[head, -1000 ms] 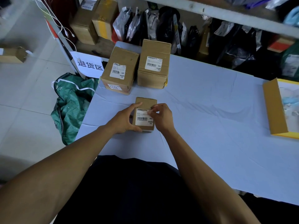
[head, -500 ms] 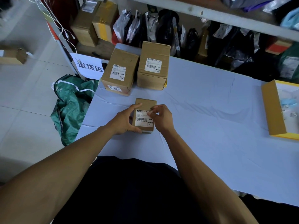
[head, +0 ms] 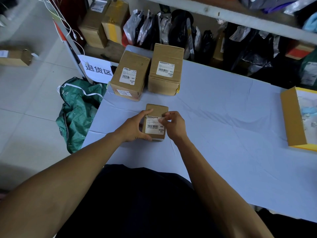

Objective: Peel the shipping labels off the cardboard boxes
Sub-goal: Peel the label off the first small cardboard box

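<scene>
Brown corrugated card makes up the small box (head: 156, 110), a squat block standing near the front left part of the table (head: 223, 126), which is lying under a pale blue cloth creased in long shallow folds. A white paper shipping label (head: 153, 126) with a barcode is covering most of the box's top face. The left hand (head: 133, 128) is gripping the box from its left side, thumb stretching across the far top edge and fingers curling under the near corner. The right hand (head: 174, 125) is pinching at the label's upper right corner with curled fingertips; whether the corner is lifting free is hard to tell.

Two larger cardboard boxes (head: 132, 74) (head: 165, 69), each wearing its own label, are standing side by side behind it, near the table's far left corner and apart from the small box. To the right the cloth is running open and flat as far as a yellow-edged open carton (head: 289, 117) at the right edge. A crumpled green sack (head: 78, 110) is slumping on the tiled floor just off the table's left edge.

Compared with half a second ago, both hands are keeping the same hold and the box is sitting in the same spot; the right fingertips are still working at the same corner.
</scene>
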Available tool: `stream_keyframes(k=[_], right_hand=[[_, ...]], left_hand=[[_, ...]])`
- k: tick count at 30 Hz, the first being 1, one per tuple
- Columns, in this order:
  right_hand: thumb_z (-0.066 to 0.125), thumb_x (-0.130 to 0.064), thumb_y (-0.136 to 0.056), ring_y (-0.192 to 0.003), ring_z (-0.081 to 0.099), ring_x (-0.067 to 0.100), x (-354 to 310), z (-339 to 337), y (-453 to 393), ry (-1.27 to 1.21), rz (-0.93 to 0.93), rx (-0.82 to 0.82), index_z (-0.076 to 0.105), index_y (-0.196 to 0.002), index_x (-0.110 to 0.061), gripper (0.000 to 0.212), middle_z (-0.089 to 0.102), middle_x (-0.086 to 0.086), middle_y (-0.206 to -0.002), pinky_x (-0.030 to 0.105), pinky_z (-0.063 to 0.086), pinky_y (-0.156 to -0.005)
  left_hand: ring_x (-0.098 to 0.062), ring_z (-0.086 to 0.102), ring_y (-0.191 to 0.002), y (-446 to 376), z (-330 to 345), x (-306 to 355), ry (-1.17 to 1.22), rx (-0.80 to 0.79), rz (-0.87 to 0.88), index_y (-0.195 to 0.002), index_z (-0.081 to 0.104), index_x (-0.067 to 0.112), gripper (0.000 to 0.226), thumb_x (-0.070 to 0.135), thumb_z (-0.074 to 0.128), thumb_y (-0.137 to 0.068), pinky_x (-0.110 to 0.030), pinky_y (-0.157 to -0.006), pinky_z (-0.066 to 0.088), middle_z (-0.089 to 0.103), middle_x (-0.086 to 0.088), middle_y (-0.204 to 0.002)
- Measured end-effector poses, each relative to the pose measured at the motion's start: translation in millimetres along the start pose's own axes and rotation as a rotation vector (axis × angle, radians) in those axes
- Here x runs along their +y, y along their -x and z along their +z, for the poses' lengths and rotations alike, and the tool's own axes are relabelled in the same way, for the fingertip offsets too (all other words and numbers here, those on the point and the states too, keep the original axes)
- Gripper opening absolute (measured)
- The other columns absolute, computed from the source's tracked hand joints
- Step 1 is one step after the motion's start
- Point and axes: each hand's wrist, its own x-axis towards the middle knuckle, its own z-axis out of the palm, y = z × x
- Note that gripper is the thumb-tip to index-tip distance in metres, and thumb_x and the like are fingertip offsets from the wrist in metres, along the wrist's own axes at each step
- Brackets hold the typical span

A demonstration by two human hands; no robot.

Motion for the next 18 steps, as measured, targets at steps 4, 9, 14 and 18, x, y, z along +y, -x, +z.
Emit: stream_keyframes(k=[4, 9, 14, 18], right_hand=[[0.071, -0.015, -0.085, -0.089, 0.059, 0.015, 0.0, -0.8, -0.2, 0.000, -0.001, 0.000, 0.056, -0.063, -0.016, 0.027, 0.057, 0.000, -0.109, 0.022, 0.047, -0.069], [0.071, -0.013, -0.086, -0.085, 0.058, 0.015, -0.8, -2.1, 0.6, -0.010, 0.002, -0.006, 0.053, -0.062, -0.017, 0.029, 0.057, -0.001, -0.108, 0.012, 0.043, -0.062], [0.071, -0.013, -0.085, -0.090, 0.061, 0.019, -1.0, -1.7, 0.8, -0.015, -0.002, 0.013, 0.051, -0.064, -0.020, 0.030, 0.060, 0.004, -0.112, 0.027, 0.048, -0.072], [0.071, -0.014, -0.085, -0.091, 0.061, 0.019, -0.4, -0.9, 1.0, -0.021, -0.004, 0.016, 0.051, -0.065, -0.018, 0.029, 0.060, 0.004, -0.113, 0.025, 0.049, -0.069]], left_hand=[[-0.018, 0.055, -0.111, 0.1, -0.1, -0.6, 0.008, 0.002, -0.005, -0.147, 0.021, 0.044, 0.110, 0.020, 0.089, -0.064, -0.020, -0.085, 0.049, 0.052, 0.001, -0.138], [-0.019, 0.056, -0.111, 0.6, 0.0, -0.4, 0.007, 0.002, -0.010, -0.147, 0.022, 0.043, 0.110, 0.020, 0.090, -0.064, -0.021, -0.086, 0.049, 0.053, 0.002, -0.137], [-0.016, 0.056, -0.108, 0.9, -0.1, 0.0, 0.006, -0.002, -0.011, -0.147, 0.022, 0.043, 0.110, 0.021, 0.090, -0.064, -0.017, -0.082, 0.046, 0.055, 0.003, -0.135], [-0.015, 0.055, -0.107, 0.6, 0.2, 0.1, 0.004, -0.001, -0.015, -0.147, 0.021, 0.045, 0.110, 0.020, 0.090, -0.064, -0.014, -0.080, 0.046, 0.054, 0.003, -0.136]])
